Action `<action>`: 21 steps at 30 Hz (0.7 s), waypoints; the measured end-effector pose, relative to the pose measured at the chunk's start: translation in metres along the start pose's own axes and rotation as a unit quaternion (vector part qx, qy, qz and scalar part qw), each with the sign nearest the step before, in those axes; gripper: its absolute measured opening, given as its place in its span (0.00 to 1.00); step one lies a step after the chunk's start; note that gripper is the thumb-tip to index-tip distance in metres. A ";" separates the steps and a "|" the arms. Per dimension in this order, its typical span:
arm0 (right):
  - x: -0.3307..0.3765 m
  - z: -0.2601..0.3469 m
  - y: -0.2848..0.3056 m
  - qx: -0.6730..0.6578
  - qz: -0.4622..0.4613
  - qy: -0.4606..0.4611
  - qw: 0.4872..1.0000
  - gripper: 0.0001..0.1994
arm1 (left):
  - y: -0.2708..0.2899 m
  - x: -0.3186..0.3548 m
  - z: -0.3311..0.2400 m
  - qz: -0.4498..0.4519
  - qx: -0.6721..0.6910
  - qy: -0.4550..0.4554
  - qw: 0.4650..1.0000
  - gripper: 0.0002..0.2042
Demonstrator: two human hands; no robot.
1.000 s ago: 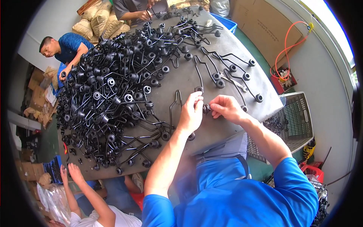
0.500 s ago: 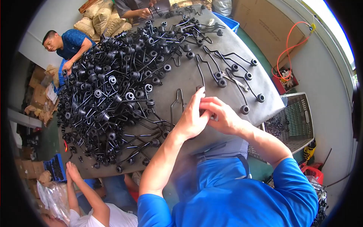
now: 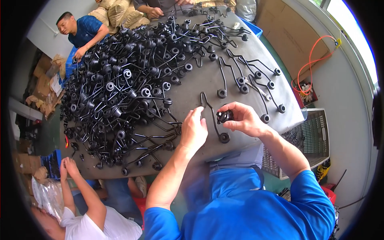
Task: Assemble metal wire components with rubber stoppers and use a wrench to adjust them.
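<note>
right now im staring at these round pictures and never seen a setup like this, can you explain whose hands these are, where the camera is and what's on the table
There's no robot here: the two bare hands in the middle belong to a person wearing a fisheye camera on their head. Every picture comes from that camera, looking down, so edges look bent.

On the grey table lies a big pile of bent black rods with round ends. To its right, a few rods lie spread out near a silvery tool.

The right hand holds small black parts; how many, I can't tell. The left hand, seemingly empty, is beside a single bent rod. Other people show around the table.
</note>
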State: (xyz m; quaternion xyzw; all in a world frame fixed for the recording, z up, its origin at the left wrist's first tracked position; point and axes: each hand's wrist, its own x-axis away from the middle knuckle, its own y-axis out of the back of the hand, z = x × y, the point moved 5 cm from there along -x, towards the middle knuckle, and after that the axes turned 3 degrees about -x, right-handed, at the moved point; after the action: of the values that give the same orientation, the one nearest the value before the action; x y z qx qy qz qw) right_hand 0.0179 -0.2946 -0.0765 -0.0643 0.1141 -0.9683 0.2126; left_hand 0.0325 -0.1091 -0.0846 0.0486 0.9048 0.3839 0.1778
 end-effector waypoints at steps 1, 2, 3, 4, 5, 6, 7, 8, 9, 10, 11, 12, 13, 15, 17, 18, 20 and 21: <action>0.000 -0.001 0.001 0.009 -0.005 -0.002 1.000 0.21 | -0.003 0.002 0.001 -0.001 0.016 0.009 1.000 0.18; 0.001 -0.001 0.001 0.017 -0.009 -0.004 1.000 0.21 | -0.006 0.004 0.002 -0.002 0.032 0.018 0.999 0.18; 0.001 -0.001 0.001 0.013 -0.009 -0.006 1.000 0.22 | -0.008 0.007 0.001 0.014 0.067 0.027 0.997 0.19; 0.000 -0.001 0.000 0.015 -0.008 -0.007 1.000 0.22 | -0.009 0.009 -0.001 0.030 0.102 0.037 0.994 0.19; 0.000 0.000 -0.001 0.029 -0.011 0.016 0.999 0.21 | -0.010 0.013 -0.001 0.058 0.118 0.062 0.989 0.19; 0.000 0.002 0.000 0.044 -0.016 0.039 0.998 0.21 | -0.005 0.011 -0.008 0.057 0.120 0.061 0.989 0.19; 0.001 0.003 -0.002 0.046 -0.015 0.038 0.998 0.21 | 0.004 0.010 -0.015 0.025 0.150 0.074 0.986 0.18; 0.002 0.008 -0.001 0.143 -0.045 0.064 0.987 0.21 | 0.010 0.009 -0.017 -0.006 0.179 0.087 0.980 0.17; 0.001 0.014 -0.003 0.238 -0.071 0.092 0.964 0.21 | 0.015 0.008 -0.015 -0.045 0.214 0.063 0.974 0.16; -0.001 0.017 -0.008 0.239 -0.067 0.093 0.964 0.21 | 0.016 0.007 -0.013 -0.049 0.213 0.064 0.974 0.16; -0.001 0.025 -0.013 0.325 -0.070 0.121 0.935 0.21 | 0.010 0.006 -0.010 0.008 0.283 0.108 0.953 0.15; -0.002 0.031 -0.019 0.409 -0.073 0.149 0.897 0.21 | 0.006 0.005 -0.010 0.066 0.351 0.148 0.922 0.15; -0.003 0.030 -0.021 0.415 -0.072 0.142 0.896 0.20 | 0.001 0.005 -0.011 0.125 0.374 0.209 0.895 0.14; -0.008 0.031 -0.028 0.443 -0.059 0.176 0.877 0.19 | -0.003 0.004 -0.009 0.129 0.385 0.208 0.890 0.14; -0.014 0.037 -0.035 0.455 -0.049 0.198 0.867 0.19 | 0.001 0.000 -0.007 0.098 0.382 0.180 0.901 0.14; -0.017 0.043 -0.037 0.456 -0.049 0.195 0.867 0.19 | 0.005 -0.003 -0.005 0.078 0.383 0.167 0.905 0.14; -0.024 0.052 -0.038 0.404 -0.029 0.147 0.902 0.19 | 0.016 -0.007 -0.010 0.114 0.399 0.187 0.890 0.13; -0.027 0.052 -0.037 0.398 -0.040 0.151 0.904 0.18 | 0.021 -0.010 -0.013 0.128 0.380 0.175 0.899 0.13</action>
State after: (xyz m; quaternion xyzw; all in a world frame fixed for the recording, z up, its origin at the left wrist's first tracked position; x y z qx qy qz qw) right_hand 0.0365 -0.2607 -0.0196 0.1677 -0.2527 -0.9390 0.1622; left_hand 0.0363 -0.1055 -0.0585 0.1602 0.9843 0.0331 -0.0662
